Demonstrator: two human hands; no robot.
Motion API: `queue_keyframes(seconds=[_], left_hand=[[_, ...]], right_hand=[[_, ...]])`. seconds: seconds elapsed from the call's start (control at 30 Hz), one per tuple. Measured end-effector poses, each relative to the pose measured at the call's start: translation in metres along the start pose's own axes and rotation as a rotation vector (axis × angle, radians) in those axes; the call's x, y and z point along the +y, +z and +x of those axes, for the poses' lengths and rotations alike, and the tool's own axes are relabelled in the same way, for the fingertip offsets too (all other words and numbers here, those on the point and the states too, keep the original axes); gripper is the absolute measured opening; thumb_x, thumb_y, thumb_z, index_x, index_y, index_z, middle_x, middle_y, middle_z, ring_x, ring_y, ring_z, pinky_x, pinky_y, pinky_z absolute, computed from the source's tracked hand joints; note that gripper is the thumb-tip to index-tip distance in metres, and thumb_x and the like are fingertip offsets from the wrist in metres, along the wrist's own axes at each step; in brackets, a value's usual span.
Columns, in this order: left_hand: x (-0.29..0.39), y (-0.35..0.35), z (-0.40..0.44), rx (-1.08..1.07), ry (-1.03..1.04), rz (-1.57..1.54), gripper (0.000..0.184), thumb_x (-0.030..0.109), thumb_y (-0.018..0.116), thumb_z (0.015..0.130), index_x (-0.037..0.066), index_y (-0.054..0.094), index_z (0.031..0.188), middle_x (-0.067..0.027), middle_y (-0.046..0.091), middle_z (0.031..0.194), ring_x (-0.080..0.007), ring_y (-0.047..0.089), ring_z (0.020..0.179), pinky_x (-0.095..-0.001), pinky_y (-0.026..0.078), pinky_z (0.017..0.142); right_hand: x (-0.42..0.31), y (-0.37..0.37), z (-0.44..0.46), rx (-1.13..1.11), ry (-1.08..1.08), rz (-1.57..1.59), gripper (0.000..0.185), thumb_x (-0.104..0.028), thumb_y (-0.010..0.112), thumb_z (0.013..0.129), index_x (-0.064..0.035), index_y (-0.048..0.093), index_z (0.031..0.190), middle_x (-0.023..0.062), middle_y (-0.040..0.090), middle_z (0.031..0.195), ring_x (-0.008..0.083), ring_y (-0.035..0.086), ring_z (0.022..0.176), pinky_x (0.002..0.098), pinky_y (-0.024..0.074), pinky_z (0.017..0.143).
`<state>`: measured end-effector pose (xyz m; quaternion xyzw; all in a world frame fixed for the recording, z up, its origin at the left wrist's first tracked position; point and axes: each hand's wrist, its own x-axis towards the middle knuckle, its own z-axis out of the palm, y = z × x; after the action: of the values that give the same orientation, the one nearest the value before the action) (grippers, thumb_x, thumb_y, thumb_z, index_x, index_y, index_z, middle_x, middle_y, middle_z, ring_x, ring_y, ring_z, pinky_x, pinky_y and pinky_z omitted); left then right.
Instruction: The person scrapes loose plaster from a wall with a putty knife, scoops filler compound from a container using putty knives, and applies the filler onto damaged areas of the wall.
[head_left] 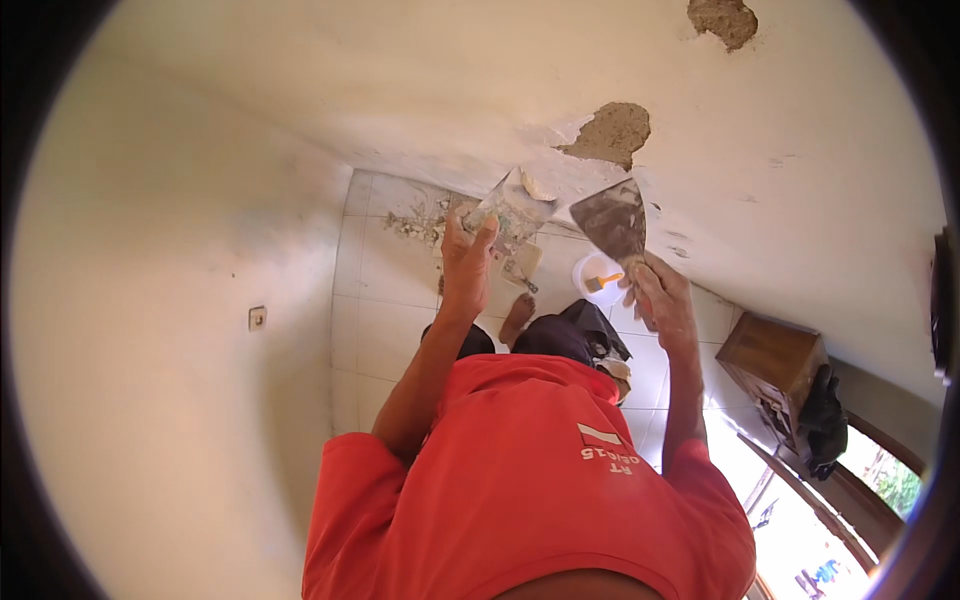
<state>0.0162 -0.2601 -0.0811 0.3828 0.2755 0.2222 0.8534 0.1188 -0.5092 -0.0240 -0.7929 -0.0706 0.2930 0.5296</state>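
Note:
My left hand (468,262) grips a flat, thin plate (508,222) smeared with grey-white filler, thumb on top. A pale lump of filler (537,188) sits at the plate's far edge. In my right hand (668,300) is a wide putty knife (612,218), its fingers wrapped round the handle. The blade is dirty and points up towards the wall, just below a bare brown patch (612,135) where the plaster is broken away. Plate and blade are a small gap apart. I cannot tell whether the blade touches the wall.
Plaster rubble (410,225) lies on the tiled floor (385,325) by the wall corner. A white tub (590,268) has a paintbrush (604,282) across it. Another bare patch (725,22) is higher up. A wooden cabinet (772,352) stands at right; a wall socket (258,318) is at left.

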Motion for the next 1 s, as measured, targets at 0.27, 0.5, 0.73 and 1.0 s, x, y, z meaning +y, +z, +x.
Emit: queue_keyframes(seconds=[0.27,0.5,0.73,1.0], left_hand=[[-0.010,-0.003,0.002,-0.144,0.195,0.308,0.024,0.001,0.060,0.093,0.006,0.049,0.114,-0.0051,0.058,0.104,-0.0124,0.055,0.096,-0.0283,0.044,0.087],[-0.012,-0.022,0.010,-0.258,0.712,0.822,0.026,-0.012,0.050,0.089,0.001,0.052,0.111,-0.0116,0.065,0.106,-0.0208,0.059,0.088,-0.0288,0.046,0.081],[-0.003,-0.030,0.012,-0.201,0.904,0.975,0.026,-0.012,0.050,0.089,0.001,0.052,0.111,-0.0155,0.065,0.105,-0.0273,0.062,0.088,-0.0312,0.049,0.079],[-0.029,-0.077,-0.003,0.068,0.496,0.942,0.012,0.000,0.052,0.095,0.002,0.051,0.106,-0.0120,0.067,0.101,-0.0195,0.061,0.087,-0.0318,0.049,0.079]], right_hand=[[-0.031,0.023,-0.023,-0.304,0.063,0.311,0.037,-0.028,0.050,0.098,0.0043,0.064,0.106,0.0082,0.063,0.080,0.0112,0.060,0.060,0.0214,0.0451,0.047],[-0.026,0.025,-0.017,-0.289,0.016,0.295,0.033,-0.025,0.048,0.096,0.0047,0.064,0.098,0.0058,0.060,0.074,0.0093,0.056,0.058,0.0215,0.0422,0.046],[0.004,0.022,-0.011,-0.303,-0.135,0.323,0.034,-0.026,0.047,0.097,0.0030,0.064,0.092,0.0055,0.060,0.074,0.0089,0.053,0.056,0.0224,0.0422,0.051],[0.044,0.002,0.018,-0.165,0.030,0.067,0.026,-0.027,0.059,0.094,-0.0025,0.064,0.101,-0.0014,0.055,0.069,0.0060,0.047,0.055,0.0218,0.0375,0.046]])
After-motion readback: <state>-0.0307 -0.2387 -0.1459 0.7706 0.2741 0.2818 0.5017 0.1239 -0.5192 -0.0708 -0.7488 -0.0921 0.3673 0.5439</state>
